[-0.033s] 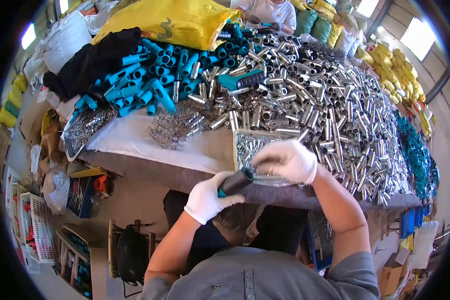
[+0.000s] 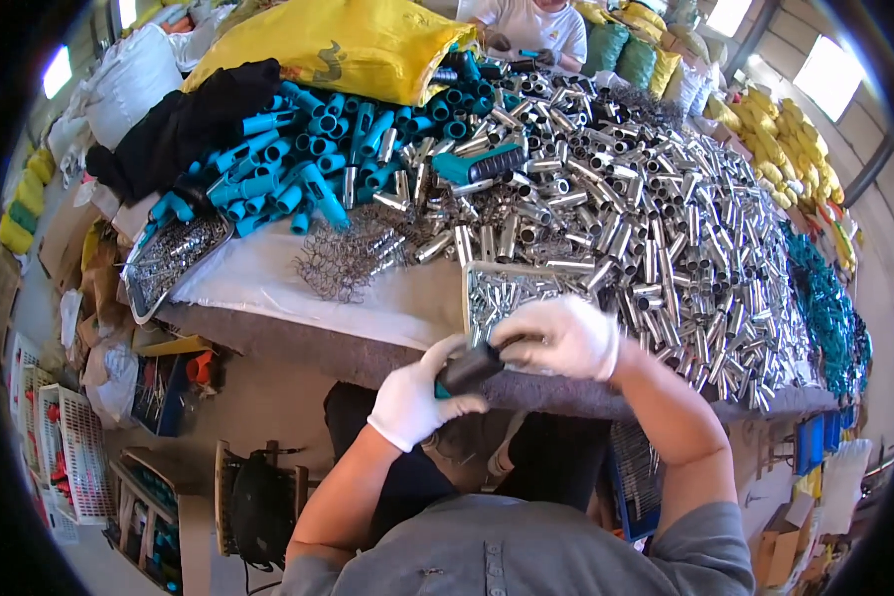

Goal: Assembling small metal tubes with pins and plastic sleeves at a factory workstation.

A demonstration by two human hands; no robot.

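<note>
My gloved left hand (image 2: 407, 399) is wrapped round a black and teal tubular handle (image 2: 470, 369), its black end tilted up to the right. At that end, the fingers of my gloved right hand (image 2: 564, 338) are pinched together; whatever they hold is too small or hidden to make out. Just beyond my right hand stands a shallow tray (image 2: 467, 298) of small metal pieces, partly covered by the hand. A heap of shiny metal tubes (image 2: 656, 248) spreads behind and to the right of it. Another teal and black handle (image 2: 479, 165) lies on top of the heap.
Teal plastic handles (image 2: 313, 189) are piled at the back left under a yellow sack (image 2: 338, 50). Thin wire springs (image 2: 333, 260) lie on the table's left half, near a metal tray (image 2: 169, 256) of small parts. Across the table sits another person (image 2: 531, 28).
My right hand has come down and left from over the tray to the black end of the handle. My left hand still holds the handle, now tilted a little flatter.
</note>
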